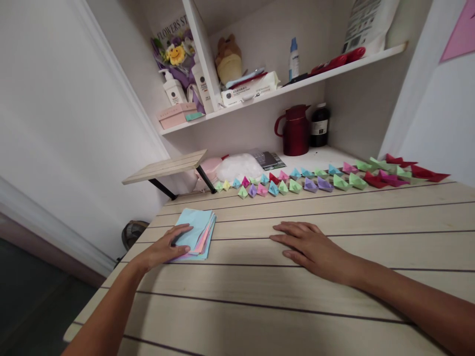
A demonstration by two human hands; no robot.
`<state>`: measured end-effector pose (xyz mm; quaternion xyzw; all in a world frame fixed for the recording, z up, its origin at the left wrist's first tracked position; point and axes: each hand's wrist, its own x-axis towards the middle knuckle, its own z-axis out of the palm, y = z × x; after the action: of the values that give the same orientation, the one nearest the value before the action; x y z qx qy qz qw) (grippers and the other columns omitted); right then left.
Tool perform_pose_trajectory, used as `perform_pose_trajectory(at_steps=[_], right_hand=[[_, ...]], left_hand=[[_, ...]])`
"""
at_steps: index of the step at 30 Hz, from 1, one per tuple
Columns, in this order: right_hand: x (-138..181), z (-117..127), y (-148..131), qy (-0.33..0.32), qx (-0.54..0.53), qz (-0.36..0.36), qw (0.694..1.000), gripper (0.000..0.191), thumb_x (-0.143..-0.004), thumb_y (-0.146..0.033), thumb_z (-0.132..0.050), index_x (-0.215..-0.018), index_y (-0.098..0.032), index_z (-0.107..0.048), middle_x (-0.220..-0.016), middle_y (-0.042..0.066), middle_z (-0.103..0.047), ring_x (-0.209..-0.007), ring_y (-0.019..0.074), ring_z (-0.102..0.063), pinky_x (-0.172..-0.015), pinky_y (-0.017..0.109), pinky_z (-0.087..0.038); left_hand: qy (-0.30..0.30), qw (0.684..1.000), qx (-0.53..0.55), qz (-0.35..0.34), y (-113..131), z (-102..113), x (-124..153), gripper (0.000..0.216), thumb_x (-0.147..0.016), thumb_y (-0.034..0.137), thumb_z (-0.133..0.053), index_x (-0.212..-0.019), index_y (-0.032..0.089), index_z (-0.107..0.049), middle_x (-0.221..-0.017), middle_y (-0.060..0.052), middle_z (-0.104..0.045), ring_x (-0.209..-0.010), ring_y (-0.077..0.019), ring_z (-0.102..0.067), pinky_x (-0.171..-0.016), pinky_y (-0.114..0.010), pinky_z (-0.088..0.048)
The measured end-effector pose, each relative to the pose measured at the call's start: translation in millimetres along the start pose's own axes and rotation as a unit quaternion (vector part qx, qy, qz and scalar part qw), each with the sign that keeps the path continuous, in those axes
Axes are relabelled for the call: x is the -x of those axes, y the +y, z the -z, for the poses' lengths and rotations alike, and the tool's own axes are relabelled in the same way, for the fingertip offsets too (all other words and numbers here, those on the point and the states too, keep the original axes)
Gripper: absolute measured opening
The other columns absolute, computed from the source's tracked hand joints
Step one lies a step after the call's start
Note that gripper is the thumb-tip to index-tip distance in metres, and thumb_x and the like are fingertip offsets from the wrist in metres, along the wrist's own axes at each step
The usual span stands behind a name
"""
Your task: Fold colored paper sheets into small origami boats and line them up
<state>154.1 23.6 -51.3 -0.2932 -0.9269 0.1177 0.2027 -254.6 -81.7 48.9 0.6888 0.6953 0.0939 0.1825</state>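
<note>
A stack of coloured paper sheets (198,232), light blue on top, lies on the wooden table (260,291) at the left. My left hand (165,248) rests on the stack's near left corner, fingers stretched over the top sheet. My right hand (309,247) lies flat and open on the bare wood, palm down, a little to the right of the stack and holding nothing. Along the table's far edge runs a row of several small folded paper boats (297,184) in green, pink, blue, purple and red.
A small wooden riser (166,168) stands at the table's far left. Behind the boats are a red jug (295,129), a dark bottle (319,126) and a white plastic bag (237,166). A shelf (282,89) above carries bottles, boxes and a plush toy. White walls close both sides.
</note>
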Motion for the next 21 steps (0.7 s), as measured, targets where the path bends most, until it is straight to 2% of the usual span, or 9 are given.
perform_pose_trajectory(at_steps=[3,6,10,13,16,19,21], right_hand=[[-0.1,-0.4,-0.1,0.002,0.001,-0.002,1.0,0.041,-0.094,-0.045,-0.042,-0.134,-0.038,-0.051,-0.143,0.005,-0.049,-0.133,0.0295,-0.041,-0.105,0.052,-0.031],[-0.2,-0.3,0.1,-0.002,0.005,-0.001,1.0,0.041,-0.094,-0.044,-0.043,-0.134,-0.038,-0.051,-0.144,0.004,-0.048,-0.133,0.0289,-0.041,-0.105,0.052,-0.03],[-0.2,-0.1,0.6,-0.004,0.003,0.0,1.0,0.041,-0.095,-0.045,-0.042,-0.135,-0.038,-0.05,-0.144,0.003,-0.048,-0.134,0.0288,-0.04,-0.106,0.052,-0.03],[0.0,-0.4,1.0,0.0,0.001,0.0,1.0,0.041,-0.094,-0.045,-0.043,-0.134,-0.039,-0.05,-0.144,0.003,-0.048,-0.134,0.0293,-0.04,-0.105,0.052,-0.031],[0.5,-1.0,1.3,0.004,0.001,0.001,1.0,0.041,-0.094,-0.044,-0.044,-0.134,-0.038,-0.051,-0.144,0.003,-0.048,-0.133,0.0295,-0.04,-0.105,0.052,-0.031],[0.8,-1.9,1.7,0.006,0.002,0.004,1.0,0.041,-0.094,-0.044,-0.044,-0.135,-0.038,-0.051,-0.144,0.004,-0.048,-0.133,0.0297,-0.041,-0.105,0.053,-0.031],[1.0,-2.7,2.2,0.008,0.005,0.004,1.0,0.041,-0.094,-0.043,-0.044,-0.135,-0.038,-0.051,-0.144,0.004,-0.048,-0.133,0.0299,-0.041,-0.105,0.053,-0.031]], left_hand=[[0.021,1.0,-0.006,-0.008,-1.7,-5.2,-0.3,0.059,-0.083,0.048,-0.057,-0.138,0.028,-0.047,-0.151,-0.008,-0.039,-0.136,-0.0291,-0.037,-0.098,-0.038,-0.047],[0.106,0.991,-0.075,-0.027,-1.3,-11.6,1.3,0.053,-0.082,0.044,-0.058,-0.131,0.026,-0.054,-0.149,-0.009,-0.04,-0.134,-0.0303,-0.038,-0.101,-0.043,-0.043],[0.268,0.936,-0.202,-0.106,6.0,-18.7,12.4,0.031,-0.088,0.035,-0.051,-0.115,0.027,-0.065,-0.141,-0.008,-0.047,-0.128,-0.0304,-0.043,-0.11,-0.052,-0.026],[0.371,0.892,-0.24,-0.094,9.9,-28.4,26.1,0.031,-0.09,0.025,-0.045,-0.114,0.026,-0.065,-0.122,-0.01,-0.056,-0.112,-0.027,-0.053,-0.101,-0.048,-0.036],[0.359,0.891,-0.264,-0.086,4.7,-45.5,39.2,0.036,-0.09,0.019,-0.044,-0.117,0.028,-0.065,-0.098,-0.008,-0.058,-0.09,-0.0228,-0.057,-0.083,-0.039,-0.045],[0.312,0.901,-0.285,-0.098,-6.2,-63.7,48.9,0.042,-0.087,0.015,-0.045,-0.122,0.031,-0.062,-0.091,-0.007,-0.058,-0.08,-0.0208,-0.056,-0.074,-0.034,-0.046],[0.305,0.903,-0.29,-0.083,-12.2,-71.8,52.4,0.043,-0.088,0.017,-0.044,-0.125,0.031,-0.061,-0.091,-0.006,-0.057,-0.077,-0.0203,-0.056,-0.069,-0.032,-0.046]])
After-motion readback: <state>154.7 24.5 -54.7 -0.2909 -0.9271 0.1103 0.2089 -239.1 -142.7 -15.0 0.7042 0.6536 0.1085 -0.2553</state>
